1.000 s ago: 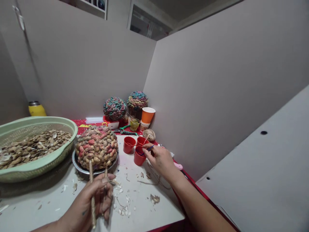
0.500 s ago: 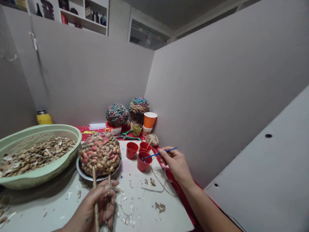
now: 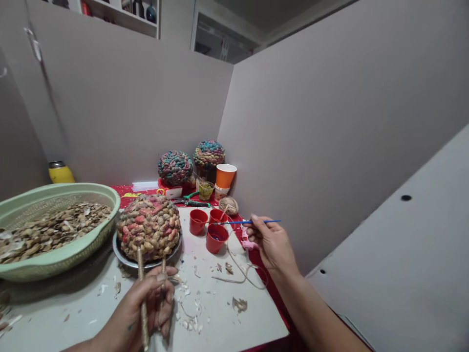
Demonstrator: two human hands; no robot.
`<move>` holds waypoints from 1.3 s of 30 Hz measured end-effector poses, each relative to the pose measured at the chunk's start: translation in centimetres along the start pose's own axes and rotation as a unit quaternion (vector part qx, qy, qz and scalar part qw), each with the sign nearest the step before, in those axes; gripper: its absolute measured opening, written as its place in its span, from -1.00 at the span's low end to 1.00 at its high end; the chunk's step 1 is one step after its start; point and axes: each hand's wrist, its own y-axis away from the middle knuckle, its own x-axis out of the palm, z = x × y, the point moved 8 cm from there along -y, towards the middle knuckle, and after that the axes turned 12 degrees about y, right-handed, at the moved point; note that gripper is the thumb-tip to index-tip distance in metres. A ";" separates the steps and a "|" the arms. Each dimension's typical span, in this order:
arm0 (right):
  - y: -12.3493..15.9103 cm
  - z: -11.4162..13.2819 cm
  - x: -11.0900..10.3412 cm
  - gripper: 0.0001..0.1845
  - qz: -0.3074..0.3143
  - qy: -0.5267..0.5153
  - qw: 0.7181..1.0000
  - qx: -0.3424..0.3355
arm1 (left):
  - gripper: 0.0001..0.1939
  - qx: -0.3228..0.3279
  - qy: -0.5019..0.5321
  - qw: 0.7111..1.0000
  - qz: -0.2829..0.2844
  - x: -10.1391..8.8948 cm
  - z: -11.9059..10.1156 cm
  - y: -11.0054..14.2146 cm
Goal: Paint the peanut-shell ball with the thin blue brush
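A ball covered in peanut shells (image 3: 148, 227), partly painted pink and red, rests in a metal bowl (image 3: 126, 260). Two gold-wrapped sticks (image 3: 142, 313) stick out from its near side. My left hand (image 3: 152, 298) is closed around these sticks. Between the thumb and fingers of my right hand (image 3: 273, 242) is a thin blue paintbrush (image 3: 262, 222). Its tip is held over the nearest red cup (image 3: 216, 239), which has dark paint inside. Two more red cups, one at the left (image 3: 198, 222) and one behind (image 3: 217, 216), stand close by.
A green basket of shells (image 3: 110, 215) stands at the left. Two painted peanut balls (image 3: 175, 167), an orange cup (image 3: 225, 176), pliers (image 3: 196, 203) and a twine roll (image 3: 229, 205) are at the back. Shell scraps (image 3: 240, 305) and loose cord (image 3: 234, 281) lie on the white board.
The paintbrush has lifted out of the near cup, and my right hand has shifted slightly right. My left hand keeps its hold on the sticks. The whole view has moved a little.
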 end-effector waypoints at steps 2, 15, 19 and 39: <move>0.5 0.8 1.0 -0.42 0.009 -0.012 1.000 -0.009 | -0.36 0.002 -0.002 1.000 0.003 0.1 0.0 0.0; 6.4 6.0 10.5 -0.62 0.110 -0.001 0.977 -0.183 | -0.44 0.003 0.032 0.999 0.023 -1.1 1.2 -1.6; 7.4 6.6 11.0 -0.69 0.090 0.025 0.964 -0.250 | -0.55 -0.005 0.071 0.997 0.040 -1.7 1.6 -1.9; 12.2 7.4 10.0 -0.55 0.102 0.143 0.799 -0.575 | -0.47 0.008 0.017 1.000 0.009 -0.5 0.9 -1.2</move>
